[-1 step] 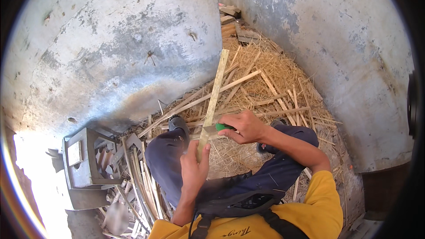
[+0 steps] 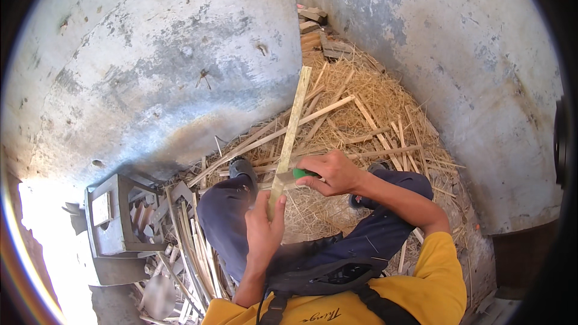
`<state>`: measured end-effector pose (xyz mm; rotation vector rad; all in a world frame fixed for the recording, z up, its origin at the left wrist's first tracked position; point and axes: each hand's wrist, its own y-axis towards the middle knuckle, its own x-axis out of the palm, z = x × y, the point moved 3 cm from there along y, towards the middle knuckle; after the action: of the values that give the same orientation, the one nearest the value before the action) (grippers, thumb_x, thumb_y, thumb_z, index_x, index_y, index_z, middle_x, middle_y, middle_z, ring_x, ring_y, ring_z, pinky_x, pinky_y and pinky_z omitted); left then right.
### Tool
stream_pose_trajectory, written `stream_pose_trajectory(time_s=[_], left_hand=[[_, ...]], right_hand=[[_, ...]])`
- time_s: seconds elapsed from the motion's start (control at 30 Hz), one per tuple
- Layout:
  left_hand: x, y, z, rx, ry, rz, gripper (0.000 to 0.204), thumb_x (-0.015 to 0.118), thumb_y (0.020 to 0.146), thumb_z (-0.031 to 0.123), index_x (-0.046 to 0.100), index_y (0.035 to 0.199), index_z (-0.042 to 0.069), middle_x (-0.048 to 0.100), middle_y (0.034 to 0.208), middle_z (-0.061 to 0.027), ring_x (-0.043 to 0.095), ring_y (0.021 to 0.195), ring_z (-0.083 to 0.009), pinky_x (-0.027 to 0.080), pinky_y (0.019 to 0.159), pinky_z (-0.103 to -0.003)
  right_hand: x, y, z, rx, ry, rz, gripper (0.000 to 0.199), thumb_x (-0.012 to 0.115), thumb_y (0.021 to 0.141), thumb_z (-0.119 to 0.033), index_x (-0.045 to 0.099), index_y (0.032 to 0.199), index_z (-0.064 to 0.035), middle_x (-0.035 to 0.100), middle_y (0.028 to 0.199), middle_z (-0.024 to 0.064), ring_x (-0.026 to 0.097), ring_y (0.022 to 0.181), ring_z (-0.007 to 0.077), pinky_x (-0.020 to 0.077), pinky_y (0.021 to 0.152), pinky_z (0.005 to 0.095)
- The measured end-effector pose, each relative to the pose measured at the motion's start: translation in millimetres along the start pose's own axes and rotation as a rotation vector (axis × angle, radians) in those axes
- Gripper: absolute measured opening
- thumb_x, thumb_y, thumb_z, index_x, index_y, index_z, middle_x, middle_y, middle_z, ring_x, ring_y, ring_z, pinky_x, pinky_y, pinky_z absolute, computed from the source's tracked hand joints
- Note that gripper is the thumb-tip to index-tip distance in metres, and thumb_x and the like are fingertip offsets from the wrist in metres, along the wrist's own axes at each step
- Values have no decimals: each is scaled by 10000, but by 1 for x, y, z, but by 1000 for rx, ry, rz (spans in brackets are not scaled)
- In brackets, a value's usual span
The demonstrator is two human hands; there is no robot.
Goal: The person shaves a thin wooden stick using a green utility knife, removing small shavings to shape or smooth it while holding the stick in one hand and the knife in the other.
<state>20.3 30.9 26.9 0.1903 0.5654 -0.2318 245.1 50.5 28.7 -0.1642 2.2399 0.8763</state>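
A long flat strip of pale wood or bamboo [image 2: 293,123] slants up and away in front of me. Its lower end is pinched between the thumb and fingers of my left hand [image 2: 264,225]. My right hand [image 2: 335,172] is closed round the green handle of a knife [image 2: 300,173]. The short blade points left and lies across the strip, a little above my left fingertips. How deep its edge sits in the strip, I cannot tell. Both hands are above the gap between my bent knees.
Shavings and loose wooden strips [image 2: 325,111] cover the floor ahead. Weathered grey walls [image 2: 198,42] meet in a corner beyond. At left stands a grey box-like frame [image 2: 123,216], with long thin strips [image 2: 191,247] beside my left leg. Dark-trousered knees flank my hands.
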Motion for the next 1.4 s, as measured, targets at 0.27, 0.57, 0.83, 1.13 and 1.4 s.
stream_pose_trajectory(time_s=[0.27, 0.57, 0.83, 1.13, 1.4], left_hand=[[0, 0, 8, 47, -67, 41, 201, 672, 1059, 194, 652, 1036, -5, 492, 603, -18, 371, 556, -64, 286, 512, -313], [0, -2, 0, 25, -45, 12, 196, 673, 1046, 200, 651, 1049, 6, 589, 634, -165, 563, 514, -313, 421, 546, -417], [1, -12, -9, -55, -11, -57, 178, 676, 1038, 192, 653, 1056, 17, 601, 650, -184, 587, 533, -365, 424, 546, -432], [-1, -39, -27, -58, -39, -99, 192, 709, 1012, 184, 653, 1024, 1, 565, 619, -205, 572, 508, -375, 423, 518, -437], [-7, -15, -18, 17, -33, -29, 208, 670, 1057, 199, 644, 1009, -2, 501, 581, -39, 407, 535, -83, 313, 505, -323]], right_hand=[[0, 0, -3, 8, -4, -12, 272, 735, 981, -335, 702, 1040, -71, 738, 904, 97, 730, 718, 312, 544, 579, 410], [4, 3, 6, 43, -129, 111, 259, 692, 1015, -363, 706, 1026, -105, 723, 800, 91, 696, 631, 308, 518, 530, 409], [-14, 4, 46, 208, -227, 207, 356, 625, 1064, -396, 733, 1118, -62, 652, 674, 50, 607, 503, 216, 473, 474, 376], [-114, -1, 143, 674, -205, 382, 528, 520, 1104, -505, 702, 1132, -10, 541, 637, 28, 509, 582, 162, 394, 571, 361], [-70, 9, 70, 329, 6, 349, 421, 591, 1084, -441, 692, 1094, -32, 598, 667, 86, 571, 568, 197, 435, 562, 359]])
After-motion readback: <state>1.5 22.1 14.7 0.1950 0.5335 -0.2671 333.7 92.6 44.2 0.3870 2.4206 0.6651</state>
